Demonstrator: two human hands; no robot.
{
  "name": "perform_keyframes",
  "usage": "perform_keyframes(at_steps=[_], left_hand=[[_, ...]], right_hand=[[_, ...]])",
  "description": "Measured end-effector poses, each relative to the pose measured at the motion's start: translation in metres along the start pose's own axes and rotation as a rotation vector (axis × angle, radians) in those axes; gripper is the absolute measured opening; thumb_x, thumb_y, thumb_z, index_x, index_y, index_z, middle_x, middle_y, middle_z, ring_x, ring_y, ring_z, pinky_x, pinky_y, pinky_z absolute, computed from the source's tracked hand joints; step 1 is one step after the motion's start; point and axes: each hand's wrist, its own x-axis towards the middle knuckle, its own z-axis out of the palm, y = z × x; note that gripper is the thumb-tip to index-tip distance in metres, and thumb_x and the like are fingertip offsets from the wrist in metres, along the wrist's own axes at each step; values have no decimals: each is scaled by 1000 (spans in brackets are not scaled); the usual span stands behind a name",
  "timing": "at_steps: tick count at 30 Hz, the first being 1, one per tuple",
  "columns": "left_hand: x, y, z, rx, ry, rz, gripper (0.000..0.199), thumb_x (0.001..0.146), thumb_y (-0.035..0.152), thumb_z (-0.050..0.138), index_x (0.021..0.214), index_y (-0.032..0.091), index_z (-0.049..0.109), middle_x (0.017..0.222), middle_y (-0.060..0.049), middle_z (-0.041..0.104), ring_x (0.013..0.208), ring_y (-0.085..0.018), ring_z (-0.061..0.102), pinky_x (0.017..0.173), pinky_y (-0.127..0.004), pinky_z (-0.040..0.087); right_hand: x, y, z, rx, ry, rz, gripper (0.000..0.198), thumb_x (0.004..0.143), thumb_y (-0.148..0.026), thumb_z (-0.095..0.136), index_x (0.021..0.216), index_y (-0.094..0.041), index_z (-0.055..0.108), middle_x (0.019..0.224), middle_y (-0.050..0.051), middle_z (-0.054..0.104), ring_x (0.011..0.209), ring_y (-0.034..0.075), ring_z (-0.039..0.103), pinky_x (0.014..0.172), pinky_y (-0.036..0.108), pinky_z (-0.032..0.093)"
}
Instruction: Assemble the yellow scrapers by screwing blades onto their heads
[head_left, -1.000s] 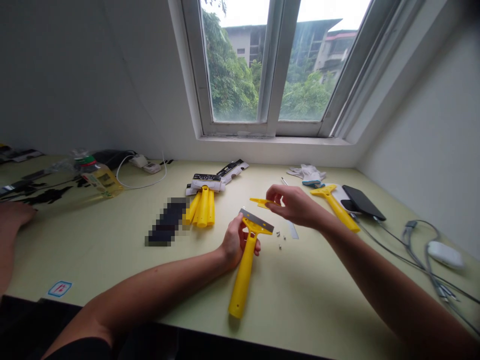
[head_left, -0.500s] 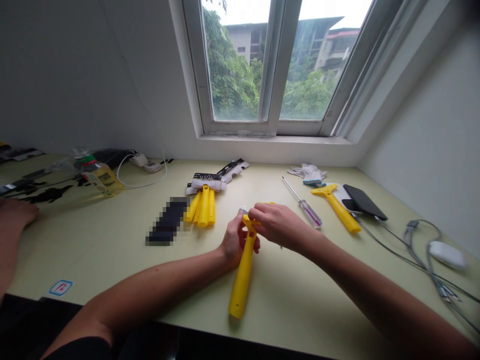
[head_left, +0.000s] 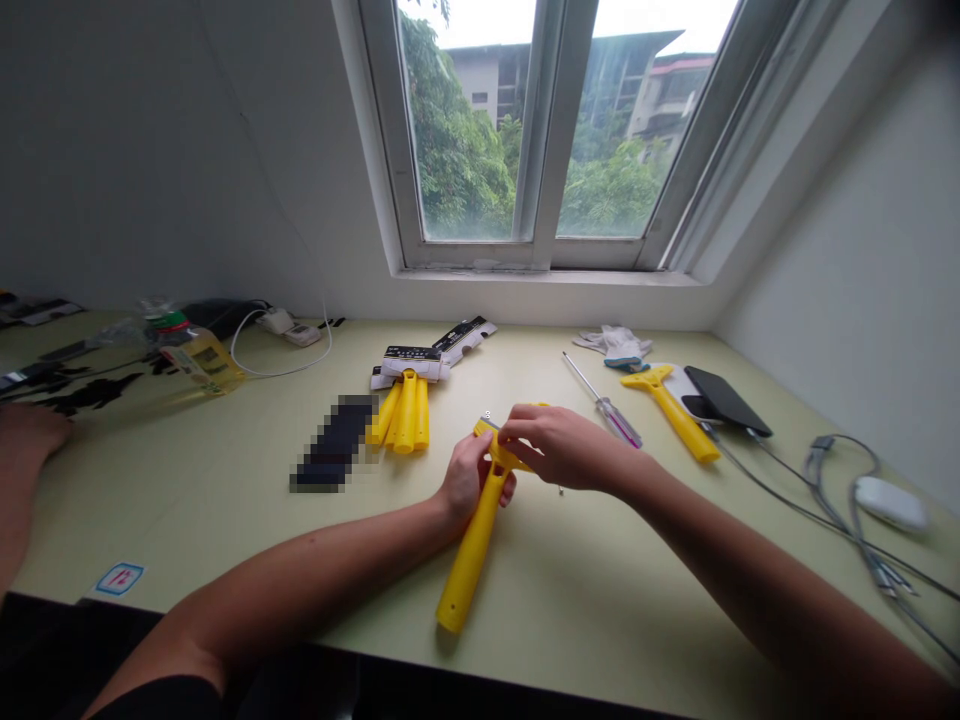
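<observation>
My left hand (head_left: 466,478) is closed around the neck of a yellow scraper (head_left: 474,555), just below its head. Its handle slants down toward the front edge of the table. A thin grey blade edge (head_left: 489,424) shows at the head's left end. With fingers pinched together, my right hand (head_left: 551,440) is on the scraper's head and covers its middle. Whether a small part is also between those fingertips is hidden. A sliver of yellow plastic (head_left: 541,405) shows just behind my right hand. A small screw (head_left: 561,490) lies below that hand.
Several yellow scrapers (head_left: 406,415) with black-and-white card packaging lie behind left, beside a pixelated dark patch (head_left: 334,445). Right: screwdriver (head_left: 616,420), another scraper (head_left: 679,420), glove (head_left: 619,345), black phone (head_left: 727,400), cables (head_left: 855,510). Left: bottle (head_left: 202,360), another person's hand (head_left: 34,430).
The scraper has turned slightly, its handle end swinging left. More of its yellow head now shows on both sides of my right fingers. My hands remain in nearly the same place.
</observation>
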Motion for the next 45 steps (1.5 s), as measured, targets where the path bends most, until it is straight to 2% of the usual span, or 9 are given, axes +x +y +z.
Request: perform_keyframes(at_steps=[3,6,11,16,21,24,26,37,45], left_hand=[[-1,0,0,1,-2,2,31,80,47,54,83,17,46,54,4,48,39,-13,50,35,-23,35],[-2,0,0,30,-17,24,29,81,44,56,84,18,44,58,4,49,40,-12,50,36,-22,35],[-3,1,2,80,-28,36,27,82,40,58,85,18,42,58,4,48,40,-11,50,36,-21,35],[-3,1,2,60,-44,22,26,83,42,53,86,18,43,54,4,48,40,-12,49,36,-21,35],[-6,1,4,48,-77,42,28,82,43,53,87,18,43,57,2,53,38,-11,49,33,-21,34],[-7,2,6,38,-87,36,29,80,42,54,90,17,43,65,0,59,37,-11,49,32,-21,34],[-6,3,6,37,-93,30,29,80,42,54,90,17,44,62,1,57,35,-11,49,31,-21,33],[-4,4,5,84,-183,47,25,84,39,49,93,15,46,62,-1,58,35,-11,48,31,-21,34],[-4,7,3,93,-142,47,19,85,36,45,87,16,43,50,3,49,35,-12,45,32,-21,32]], right_hand=[[1,10,4,93,46,-3,14,90,-21,50,92,-21,64,92,5,63,74,14,57,67,26,41],[2,20,7,203,85,67,15,86,-25,56,99,-20,59,93,5,62,77,14,56,69,27,44],[5,29,9,520,-59,200,29,84,-38,58,105,-18,57,81,3,63,68,14,57,60,26,45],[8,36,10,770,-158,235,26,81,-34,59,98,-15,62,65,-2,57,58,10,51,53,23,40],[9,41,17,955,-197,279,27,75,-33,67,94,-15,58,63,-4,56,54,8,48,51,22,38],[10,44,21,1019,-180,309,28,73,-36,71,86,-14,60,65,-2,58,57,8,50,53,22,39],[10,46,22,1068,-184,322,30,72,-39,72,82,-13,63,66,-1,58,58,8,51,54,22,40],[8,49,21,1169,-222,327,28,72,-39,73,78,-12,67,62,-2,55,56,6,48,53,20,39],[9,47,16,1095,-262,334,28,71,-38,73,81,-13,66,70,-1,60,62,9,52,55,22,41]])
